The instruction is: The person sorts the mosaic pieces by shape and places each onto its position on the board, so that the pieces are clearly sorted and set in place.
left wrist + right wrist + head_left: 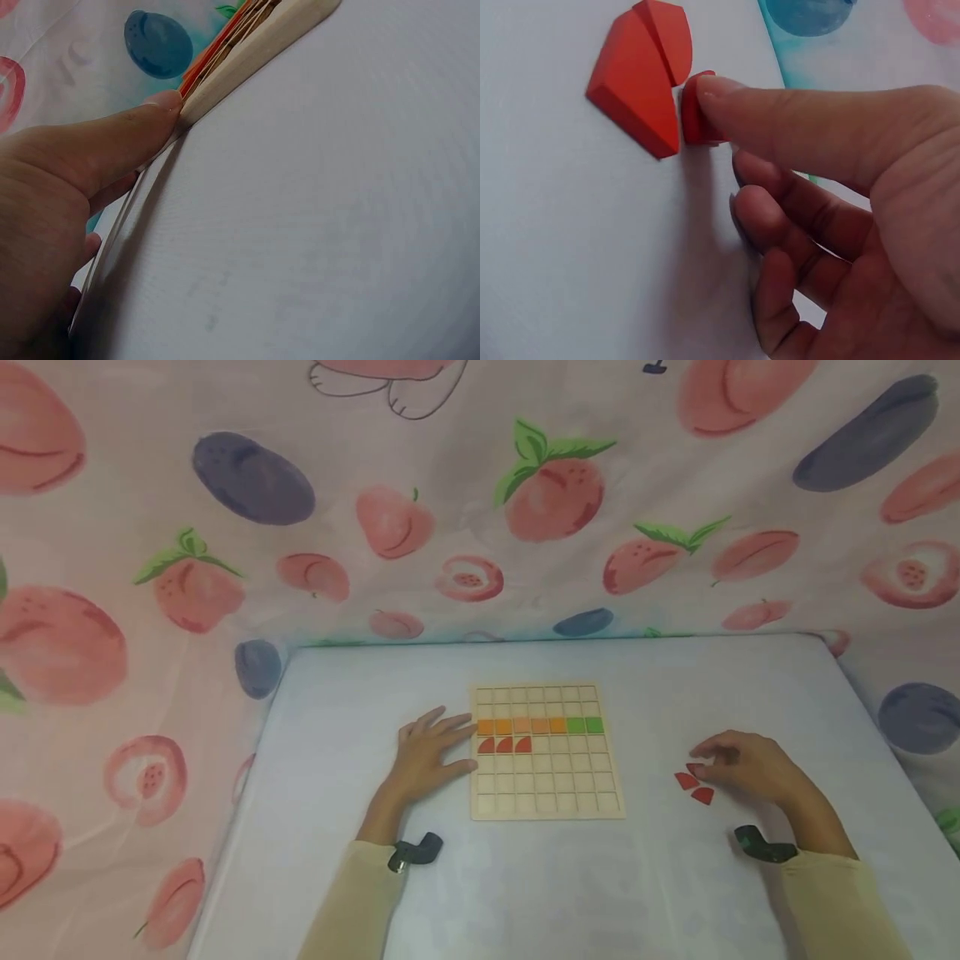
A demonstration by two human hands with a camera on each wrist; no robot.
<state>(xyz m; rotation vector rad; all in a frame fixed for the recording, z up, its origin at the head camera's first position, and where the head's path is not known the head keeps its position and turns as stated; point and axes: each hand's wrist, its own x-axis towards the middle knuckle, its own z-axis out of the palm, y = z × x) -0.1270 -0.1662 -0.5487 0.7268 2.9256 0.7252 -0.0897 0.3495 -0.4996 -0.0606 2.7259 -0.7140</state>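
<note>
A pale wooden grid board [547,785] lies on the table. One row holds orange tiles [504,727] and two green tiles [585,725]; below it, three red quarter-circle pieces [504,746] fill the left cells. My left hand [427,756] rests at the board's left edge, fingers spread and touching it, the thumb on the rim [225,71]. Off to the board's right, my right hand [750,767] pinches a red quarter-circle piece [696,112]; the index finger is hidden in the right wrist view. Two more loose red pieces [702,795] lie beside it.
The white table [540,885] extends around the board. A fruit-patterned cloth [465,527] hangs behind the table and along both sides. Dark bands with small devices [416,852] sit on both wrists.
</note>
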